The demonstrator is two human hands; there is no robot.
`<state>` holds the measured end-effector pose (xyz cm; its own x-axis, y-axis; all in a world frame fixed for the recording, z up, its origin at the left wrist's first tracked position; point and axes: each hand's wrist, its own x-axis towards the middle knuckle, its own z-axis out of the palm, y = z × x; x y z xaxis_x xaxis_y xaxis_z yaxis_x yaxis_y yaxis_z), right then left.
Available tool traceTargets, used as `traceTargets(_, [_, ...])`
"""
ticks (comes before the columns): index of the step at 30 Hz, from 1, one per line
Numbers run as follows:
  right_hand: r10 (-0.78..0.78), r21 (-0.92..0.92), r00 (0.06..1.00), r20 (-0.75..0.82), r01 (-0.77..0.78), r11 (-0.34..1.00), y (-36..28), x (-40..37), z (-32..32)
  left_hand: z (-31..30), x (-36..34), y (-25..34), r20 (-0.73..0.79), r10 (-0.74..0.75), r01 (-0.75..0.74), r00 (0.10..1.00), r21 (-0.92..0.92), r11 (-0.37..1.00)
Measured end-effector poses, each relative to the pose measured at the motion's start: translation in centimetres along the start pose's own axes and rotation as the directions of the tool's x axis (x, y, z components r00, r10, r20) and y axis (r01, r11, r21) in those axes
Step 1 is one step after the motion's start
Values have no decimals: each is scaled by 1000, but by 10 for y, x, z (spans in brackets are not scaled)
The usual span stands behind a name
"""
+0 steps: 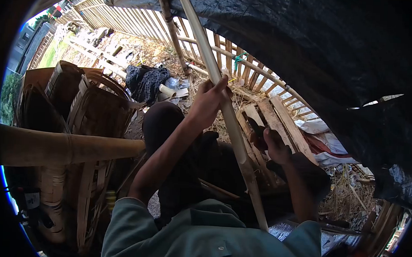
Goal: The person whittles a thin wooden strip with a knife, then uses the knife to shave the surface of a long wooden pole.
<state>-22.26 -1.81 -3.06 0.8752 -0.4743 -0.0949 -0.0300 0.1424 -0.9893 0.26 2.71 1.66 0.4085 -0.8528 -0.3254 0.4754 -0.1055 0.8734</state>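
A long split bamboo pole (235, 134) slants from the top of the head view down to my lap, its lower end close to my shirt. My left hand (209, 101) is wrapped around its upper part, thumb along the pole. To the right of the pole, my right hand (278, 147) is closed on a dark tool that looks like a knife (259, 136). Shadow hides much of its shape, and it appears apart from the pole. Both my knees are bent below the hands.
Woven bamboo baskets (96, 105) and a thick bamboo pole (76, 149) are at my left. Wooden planks (289, 125) lie ahead on the right, near a bamboo fence (259, 69). A dark tarp (310, 46) hangs overhead. Black cloth (146, 82) lies ahead.
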Motion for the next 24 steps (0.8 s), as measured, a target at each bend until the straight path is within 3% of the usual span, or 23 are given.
traceTargets(3, [-192,-200,966,170,225,954,3,0,0,-5,10,-9,-85,-52,31,995,-235,971])
traceTargets(5, [-251,-387,934,253,336,859,-8,-1,12,-3,9,-8,-137,15,-40,990,-181,983])
traceTargets(8, [-292,-451,908,301,405,795,0,-1,20,-3,11,-5,-172,58,-81,983,-132,988])
traceTargets(11, [-287,-562,891,352,447,696,-2,-3,22,-7,11,-7,-129,110,-130,986,-159,979])
traceTargets(18, [-183,-767,902,391,429,477,1,0,29,-1,7,-28,-133,42,-72,990,-225,972])
traceTargets(24, [-225,-759,893,391,451,470,4,6,28,4,7,-31,-93,61,-80,994,-221,972])
